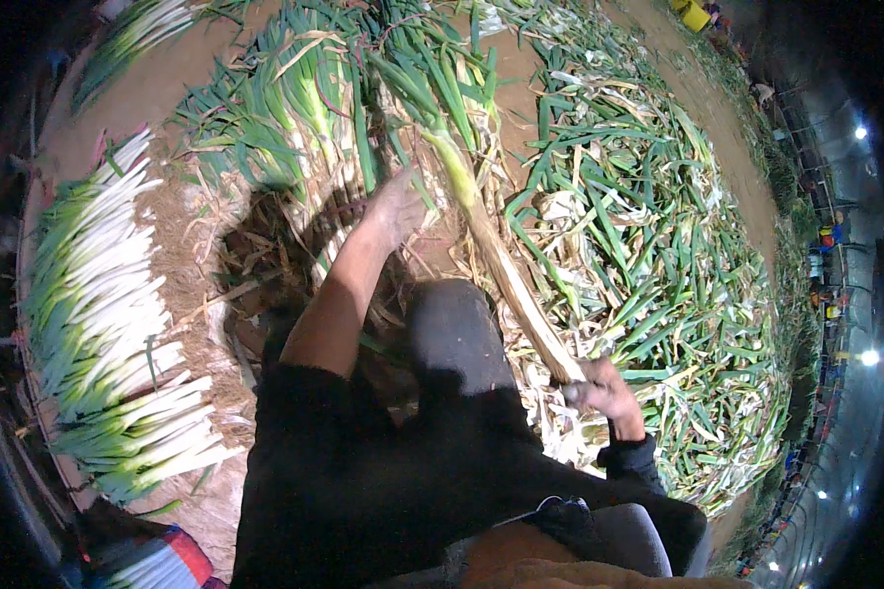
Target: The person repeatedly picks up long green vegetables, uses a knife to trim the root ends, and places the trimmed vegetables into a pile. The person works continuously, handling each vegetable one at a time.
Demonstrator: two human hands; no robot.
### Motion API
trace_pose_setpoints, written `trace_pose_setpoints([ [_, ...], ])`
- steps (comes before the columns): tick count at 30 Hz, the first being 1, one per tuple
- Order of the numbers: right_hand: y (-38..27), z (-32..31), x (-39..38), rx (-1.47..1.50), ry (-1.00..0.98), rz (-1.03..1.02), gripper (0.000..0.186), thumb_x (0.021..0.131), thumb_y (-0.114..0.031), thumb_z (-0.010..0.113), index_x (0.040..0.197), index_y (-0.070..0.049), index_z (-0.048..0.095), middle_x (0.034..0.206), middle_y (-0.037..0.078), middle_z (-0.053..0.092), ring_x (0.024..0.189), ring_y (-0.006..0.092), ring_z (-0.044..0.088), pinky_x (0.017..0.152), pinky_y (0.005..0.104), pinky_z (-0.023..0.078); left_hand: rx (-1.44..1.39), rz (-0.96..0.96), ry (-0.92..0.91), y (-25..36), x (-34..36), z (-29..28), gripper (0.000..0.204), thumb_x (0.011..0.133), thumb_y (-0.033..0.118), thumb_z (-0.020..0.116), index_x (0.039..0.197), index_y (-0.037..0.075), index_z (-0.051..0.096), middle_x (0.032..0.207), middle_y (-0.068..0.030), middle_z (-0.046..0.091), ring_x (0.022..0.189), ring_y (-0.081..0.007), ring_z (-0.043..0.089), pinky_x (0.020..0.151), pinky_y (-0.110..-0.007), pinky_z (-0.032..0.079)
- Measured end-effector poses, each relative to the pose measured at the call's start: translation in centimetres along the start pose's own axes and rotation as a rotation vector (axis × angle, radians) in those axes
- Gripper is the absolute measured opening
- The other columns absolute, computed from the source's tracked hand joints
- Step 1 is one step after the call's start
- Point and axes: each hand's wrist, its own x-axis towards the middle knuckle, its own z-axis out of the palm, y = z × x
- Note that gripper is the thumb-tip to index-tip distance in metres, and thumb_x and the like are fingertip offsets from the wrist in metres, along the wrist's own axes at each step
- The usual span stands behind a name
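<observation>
My right hand (604,398) is closed around the root end of a long green onion (506,265). Dry brown outer layers cover its stalk, which slants up and away to green leaves. My left hand (398,206) is out ahead, left of that stalk, with its fingers curled. A thin green leaf lies against the fingers; whatever they grip is hidden. Beyond and left of this hand lies a pile of untrimmed green onions (309,108) with dry, brownish stalks. My knee (452,334) is between my two arms.
Stripped green onions (118,294) with white stalks lie in a row at left, beside a heap of fine brown roots (182,236). Torn leaves (658,285) cover the ground at right. More white-stalked onions (142,29) lie far left. A red-edged bundle (182,560) sits lower left.
</observation>
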Motion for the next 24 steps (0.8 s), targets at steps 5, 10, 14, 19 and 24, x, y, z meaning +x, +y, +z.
trace_pose_setpoints([
  [5,5.1,-1.5,-5.3,0.012,-0.193,0.262,0.039,0.078,-0.011,0.07,0.114,0.003,0.064,0.076,0.004,0.066,0.062,0.0091,0.058,0.055,0.0245,0.047,-0.465,0.085,-0.276,0.4,0.1,1.8,0.036,0.093,0.028,0.057,0.117,0.002,0.05,0.113,-0.0167,0.058,0.11,-0.031,0.054,0.103,-0.048,0.037],
  [10,5.4,-2.5,-0.1,-0.218,-0.021,0.361,0.071,0.081,-0.035,0.073,0.137,-0.002,0.044,0.134,0.023,0.05,0.123,0.0289,0.05,0.105,0.0378,0.039,-0.27,0.18,-0.349,-0.1,-1.4,1.8,0.033,0.091,0.019,0.061,0.114,-0.003,0.051,0.104,-0.0183,0.058,0.097,-0.0331,0.06,0.089,-0.051,0.049],
  [14,0.6,1.1,10.8,-0.129,0.112,-0.044,0.083,0.082,-0.039,0.072,0.14,0.005,0.033,0.131,0.025,0.051,0.118,0.03,0.053,0.1,0.0403,0.043,-0.23,0.181,-0.295,-1.1,-2.7,1.2,0.029,0.085,0.015,0.067,0.109,0.004,0.054,0.101,-0.0111,0.058,0.101,-0.0286,0.058,0.09,-0.053,0.05],
  [19,-6.6,7.1,20.5,-0.37,0.381,-0.517,0.057,0.086,-0.025,0.068,0.131,0.003,0.047,0.11,0.018,0.064,0.103,0.0219,0.06,0.092,0.0339,0.046,-0.066,0.165,-0.223,0.1,-4.7,0.9,0.029,0.087,0.024,0.066,0.108,0.007,0.056,0.099,-0.0072,0.059,0.09,-0.0227,0.061,0.081,-0.042,0.051],
  [24,-7.1,7.6,24.1,-0.342,0.513,-0.587,0.052,0.093,-0.037,0.058,0.126,0.003,0.054,0.083,0.01,0.068,0.074,0.017,0.064,0.068,0.0321,0.051,0.052,0.28,-0.475,3.2,-5.7,-0.5,0.027,0.085,0.019,0.067,0.108,0.007,0.059,0.097,-0.0055,0.062,0.088,-0.0185,0.061,0.073,-0.035,0.05],
])
